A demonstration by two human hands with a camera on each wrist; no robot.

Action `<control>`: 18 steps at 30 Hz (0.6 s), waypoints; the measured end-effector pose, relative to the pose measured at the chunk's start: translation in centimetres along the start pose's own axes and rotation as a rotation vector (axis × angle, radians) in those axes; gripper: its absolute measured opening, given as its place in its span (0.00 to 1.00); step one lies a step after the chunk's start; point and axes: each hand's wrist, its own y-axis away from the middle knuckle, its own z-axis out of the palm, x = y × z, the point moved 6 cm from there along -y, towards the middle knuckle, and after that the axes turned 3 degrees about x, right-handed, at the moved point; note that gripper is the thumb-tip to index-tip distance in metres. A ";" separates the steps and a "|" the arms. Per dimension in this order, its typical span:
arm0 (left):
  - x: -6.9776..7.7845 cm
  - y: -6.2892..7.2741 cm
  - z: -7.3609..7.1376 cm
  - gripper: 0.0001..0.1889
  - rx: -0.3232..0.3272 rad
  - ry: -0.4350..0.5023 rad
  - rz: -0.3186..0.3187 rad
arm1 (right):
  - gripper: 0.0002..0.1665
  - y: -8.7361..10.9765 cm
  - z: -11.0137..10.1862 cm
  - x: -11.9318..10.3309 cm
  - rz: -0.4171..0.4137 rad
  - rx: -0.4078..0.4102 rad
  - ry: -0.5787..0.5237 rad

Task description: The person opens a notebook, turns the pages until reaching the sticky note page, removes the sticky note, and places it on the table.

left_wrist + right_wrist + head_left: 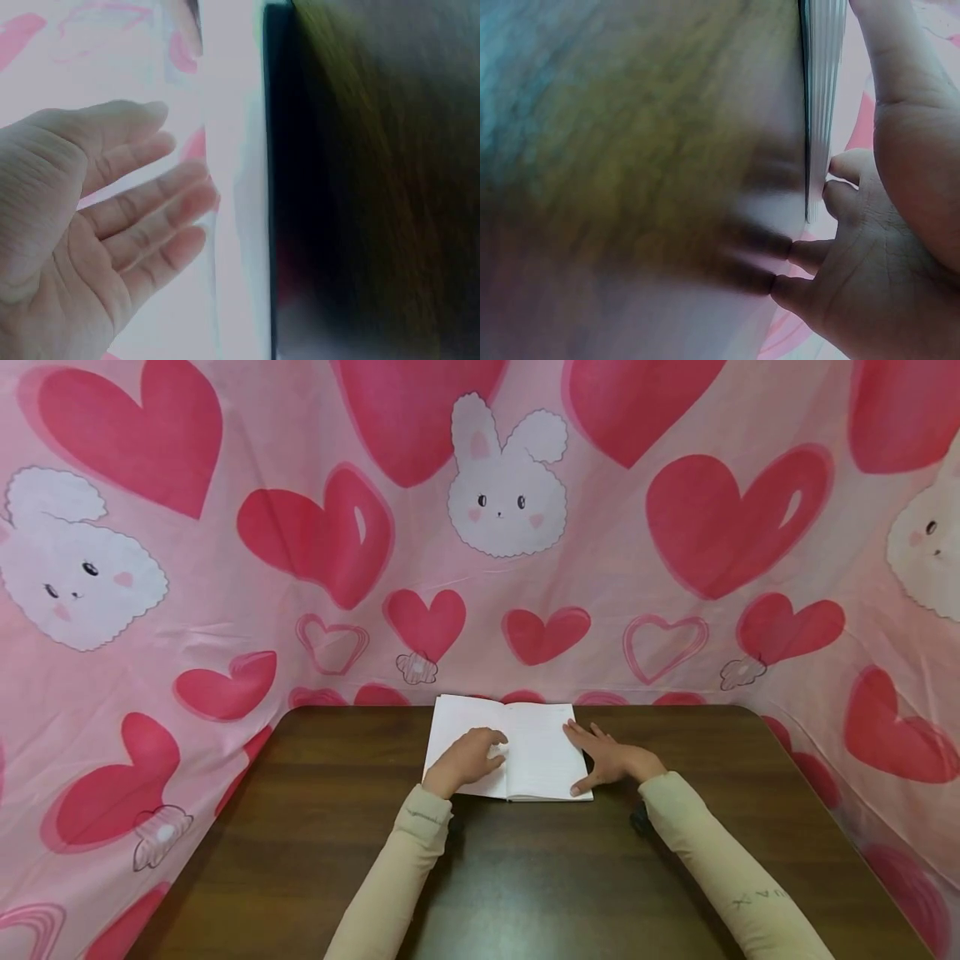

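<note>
An open notebook with white pages lies near the far edge of the brown table, its spine running away from me. Over the left page, close to the spine, is my left hand, fingers loosely bent with nothing between them. At the notebook's right edge my right hand is spread wide, thumb at the near corner and fingertips at the outer edge of the page. In the right wrist view, two fingers meet the side of the page stack, while the other two reach the table surface.
The dark wooden table has rounded far corners. Behind it and along both sides hangs a pink cloth printed with hearts and white rabbits. Both forearms, in light sleeves, cross the near part of the table.
</note>
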 end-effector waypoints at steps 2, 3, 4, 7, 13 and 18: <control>0.7 0.2 0.0 0.11 -0.009 0.022 0.025 | 0.75 0.0 0.0 0.0 -0.005 0.000 -0.009; 1.0 0.3 0.0 0.08 -0.015 0.030 0.040 | 0.76 0.1 0.0 0.0 -0.010 -0.002 -0.008; 1.3 0.4 0.1 0.06 -0.022 0.033 0.051 | 0.76 0.2 -0.1 0.0 -0.016 -0.002 -0.008; 2.0 0.7 0.5 0.03 -0.057 0.041 0.076 | 0.77 0.3 -0.1 0.0 -0.038 -0.001 -0.023; 3.0 0.8 1.8 0.10 -0.142 0.038 0.066 | 0.79 -0.1 0.1 1.1 -0.024 -0.006 -0.009; 3.6 0.5 2.5 0.14 -0.157 0.017 0.076 | 0.79 -0.3 0.1 1.5 -0.026 -0.002 -0.012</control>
